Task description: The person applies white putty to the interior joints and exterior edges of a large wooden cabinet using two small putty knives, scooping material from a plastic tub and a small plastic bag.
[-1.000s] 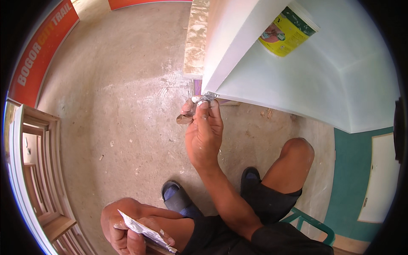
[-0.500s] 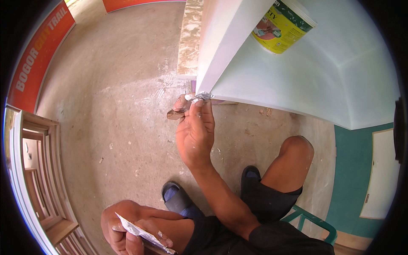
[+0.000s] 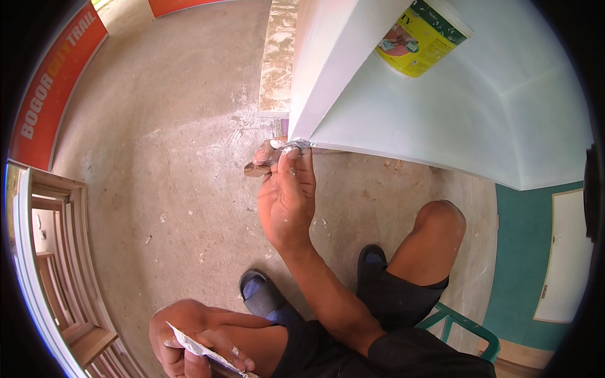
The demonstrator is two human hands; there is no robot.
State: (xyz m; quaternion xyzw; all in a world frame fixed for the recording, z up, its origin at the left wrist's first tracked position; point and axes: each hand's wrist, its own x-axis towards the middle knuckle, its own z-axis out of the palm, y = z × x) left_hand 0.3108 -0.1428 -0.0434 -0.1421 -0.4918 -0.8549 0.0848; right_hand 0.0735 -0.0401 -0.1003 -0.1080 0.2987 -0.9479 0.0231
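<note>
Putty knife (image 3: 277, 160), thin and smeared white, sat at the lower corner of the pale panel (image 3: 403, 113), 12 o'clock from the knee (image 3: 441, 220). At 7 o'clock, the left hand (image 3: 189, 337) had its grip closed on a second flat scraper (image 3: 201, 349), putty-caked. The right hand (image 3: 287, 195) pinched the knife. Judged light, springy, slippery with paste; best held at the handle.

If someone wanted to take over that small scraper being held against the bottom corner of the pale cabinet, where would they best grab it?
Probably by the brown handle end, coming in from the left over the open concrete floor. The right hand covers the rest of the scraper, and its putty-smeared blade tip presses against the cabinet corner, so only that stub pokes free.
</note>
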